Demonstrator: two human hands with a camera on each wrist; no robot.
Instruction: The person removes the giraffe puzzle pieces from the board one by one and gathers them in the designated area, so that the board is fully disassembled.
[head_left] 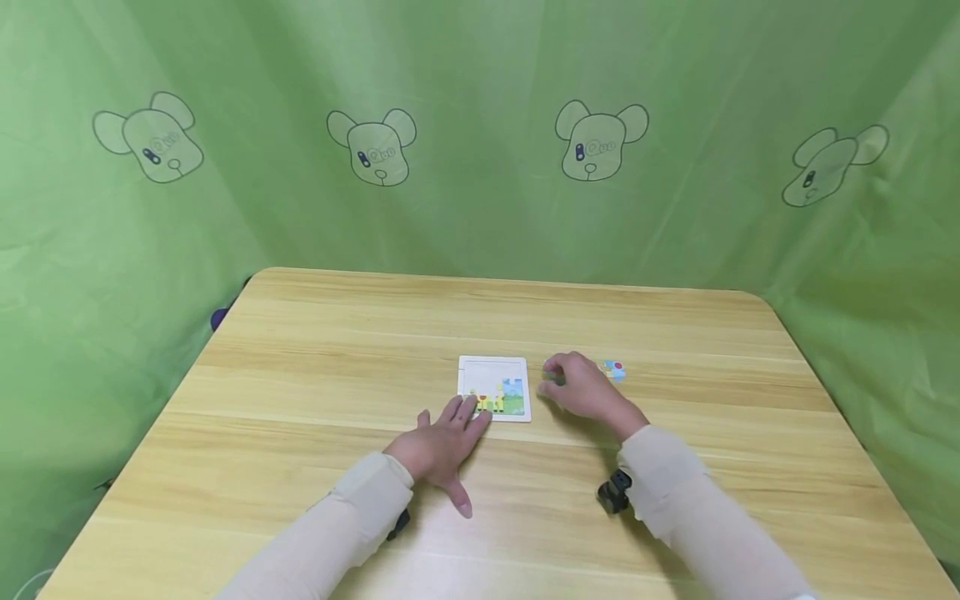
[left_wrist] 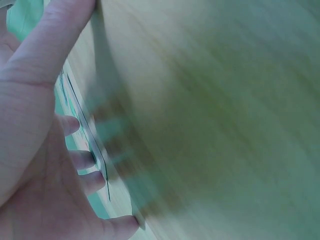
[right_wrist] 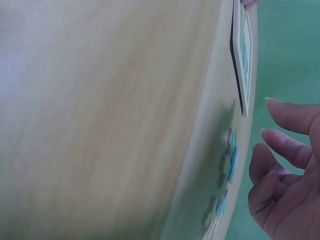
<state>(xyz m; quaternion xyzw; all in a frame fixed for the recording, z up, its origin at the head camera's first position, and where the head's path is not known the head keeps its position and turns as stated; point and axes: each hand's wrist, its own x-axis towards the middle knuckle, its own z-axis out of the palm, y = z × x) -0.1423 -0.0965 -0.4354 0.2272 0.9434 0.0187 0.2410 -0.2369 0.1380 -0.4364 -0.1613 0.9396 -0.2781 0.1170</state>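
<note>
A small white puzzle tray (head_left: 480, 373) lies flat near the middle of the table. Its lower part holds picture pieces (head_left: 513, 397) in green, blue and yellow; the upper left shows bare white. My left hand (head_left: 442, 446) rests with spread fingers on the tray's lower left edge, the thumb apart. Just right of the tray my right hand (head_left: 581, 389) hovers above the table, fingers loosely bent, nothing visible between thumb and fingertips. Beneath and beside it lie loose puzzle pieces (head_left: 615, 369), partly hidden by the hand; the right wrist view shows pieces (right_wrist: 231, 157) below the fingers.
The wood-grain table (head_left: 300, 367) carries the tray and pieces. A green curtain (head_left: 480, 225) with bear-head drawings hangs behind and at both sides. Dark wrist cameras (head_left: 615, 492) sit at the cuffs of the light sleeves.
</note>
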